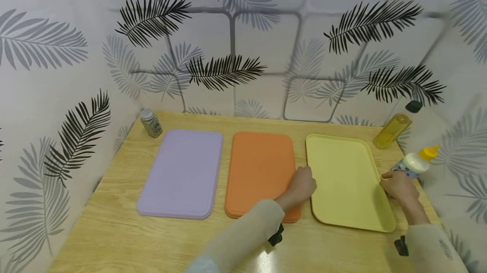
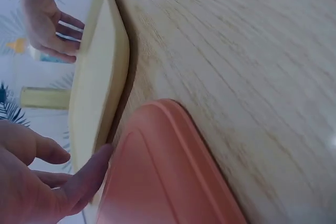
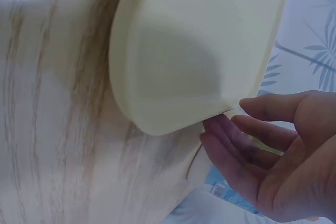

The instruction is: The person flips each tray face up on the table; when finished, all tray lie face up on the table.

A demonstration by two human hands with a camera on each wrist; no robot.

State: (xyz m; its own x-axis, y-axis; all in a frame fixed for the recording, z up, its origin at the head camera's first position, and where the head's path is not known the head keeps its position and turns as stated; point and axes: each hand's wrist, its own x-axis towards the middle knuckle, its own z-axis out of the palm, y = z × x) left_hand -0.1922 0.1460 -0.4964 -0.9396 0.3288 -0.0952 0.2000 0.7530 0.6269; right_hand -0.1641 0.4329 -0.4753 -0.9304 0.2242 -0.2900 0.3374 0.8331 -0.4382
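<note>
So the yellow tray (image 1: 346, 180) sits right of centre in the frame, and both hands are on it. Left hand (image 1: 300, 185) has its left rim between thumb and fingers, right hand (image 1: 400, 186) is pinching the right rim, thumb on top and fingertips underneath. Orange board (image 1: 258, 159) is mid-frame on the worktop (image 1: 110, 235), purple board (image 1: 182, 171) left of that, grey-lidded jar (image 1: 151, 123) further up left. White bottle (image 1: 415, 164) and oil bottle (image 1: 392, 131) at far right

Tray (image 1: 348, 180) between left grip (image 1: 303, 183) and right grip (image 1: 400, 186): yellow. Board (image 1: 260, 159) beside left: orange. Bench (image 1: 114, 239) beneath: tan wood-grain. Wall (image 1: 266, 38) beyond: grey-black fronds.
</note>
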